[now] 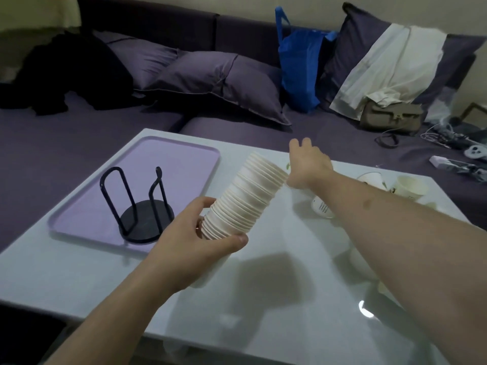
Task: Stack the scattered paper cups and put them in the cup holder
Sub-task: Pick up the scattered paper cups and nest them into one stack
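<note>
My left hand grips the lower end of a long stack of white paper cups, which tilts up and to the right above the table. My right hand reaches past the stack's open top toward the table's far edge, fingers spread; I cannot tell if it holds anything. Loose cups lie on the right side: one on its side under my right forearm, two more farther right. The black wire cup holder stands empty on a lilac tray at the left.
The glossy white table sits in front of a purple sofa with cushions, a blue bag, a tan handbag, dark clothing and cables and controllers at the right.
</note>
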Demonstrator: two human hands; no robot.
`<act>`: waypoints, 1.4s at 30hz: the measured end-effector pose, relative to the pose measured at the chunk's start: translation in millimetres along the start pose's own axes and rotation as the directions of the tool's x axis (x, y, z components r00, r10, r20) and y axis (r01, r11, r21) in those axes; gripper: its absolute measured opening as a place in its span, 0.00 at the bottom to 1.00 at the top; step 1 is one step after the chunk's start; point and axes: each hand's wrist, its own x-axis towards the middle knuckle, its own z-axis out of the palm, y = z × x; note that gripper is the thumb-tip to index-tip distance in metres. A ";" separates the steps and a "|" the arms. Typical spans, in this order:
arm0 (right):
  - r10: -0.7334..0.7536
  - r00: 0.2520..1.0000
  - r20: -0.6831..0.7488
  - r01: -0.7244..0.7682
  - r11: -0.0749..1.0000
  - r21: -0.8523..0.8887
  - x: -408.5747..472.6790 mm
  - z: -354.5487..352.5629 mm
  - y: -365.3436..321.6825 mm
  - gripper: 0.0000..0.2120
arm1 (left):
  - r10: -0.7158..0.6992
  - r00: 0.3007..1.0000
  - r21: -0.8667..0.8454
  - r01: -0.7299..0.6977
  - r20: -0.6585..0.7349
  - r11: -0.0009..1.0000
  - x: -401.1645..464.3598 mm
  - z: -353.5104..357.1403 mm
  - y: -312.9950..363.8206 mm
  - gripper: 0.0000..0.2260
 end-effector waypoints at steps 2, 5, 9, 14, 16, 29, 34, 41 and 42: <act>-0.008 0.998 -0.059 0.015 0.992 0.125 -11.6 -6.1 -0.4 0.29 | 0.002 1.000 0.010 -0.002 0.008 1.000 -1.6 1.5 1.1 0.23; 0.152 0.987 -0.055 -0.093 0.812 0.576 -40.8 -21.9 9.2 0.23 | 0.016 1.000 0.040 -0.017 0.020 0.999 -5.5 3.0 5.6 0.23; 0.113 0.948 0.296 -0.290 -0.063 0.955 -104.7 -38.3 26.6 0.21 | 0.024 0.999 0.091 -0.027 0.032 0.996 -13.0 2.8 10.9 0.25; 0.034 0.941 0.337 -0.299 -0.383 0.874 -171.3 -37.9 43.5 0.18 | 0.038 0.997 0.131 -0.045 0.060 0.990 -28.3 4.4 13.0 0.25; 0.057 0.954 0.295 -0.254 -0.375 0.892 -181.0 -36.4 50.3 0.18 | 0.041 0.996 0.150 -0.052 0.073 0.987 -33.8 5.6 12.2 0.25; -0.005 1.000 0.010 -0.011 -0.281 0.960 -181.4 -34.7 49.2 0.33 | 0.082 0.988 0.206 -0.107 0.128 0.973 -42.5 16.1 5.4 0.25; -0.142 0.989 -0.030 0.006 -0.162 0.987 -183.3 -31.5 40.3 0.26 | 0.088 0.987 0.237 -0.119 0.136 0.964 -35.5 19.7 4.5 0.26; -0.084 0.996 0.033 -0.047 -0.160 0.986 -182.8 -27.9 38.5 0.27 | 0.081 0.986 0.272 -0.118 0.144 0.955 -32.9 23.3 4.2 0.26; -0.084 0.996 0.029 -0.039 -0.119 0.992 -183.5 -26.0 35.5 0.26 | 0.078 0.987 0.265 -0.114 0.141 0.957 -32.6 23.2 4.0 0.26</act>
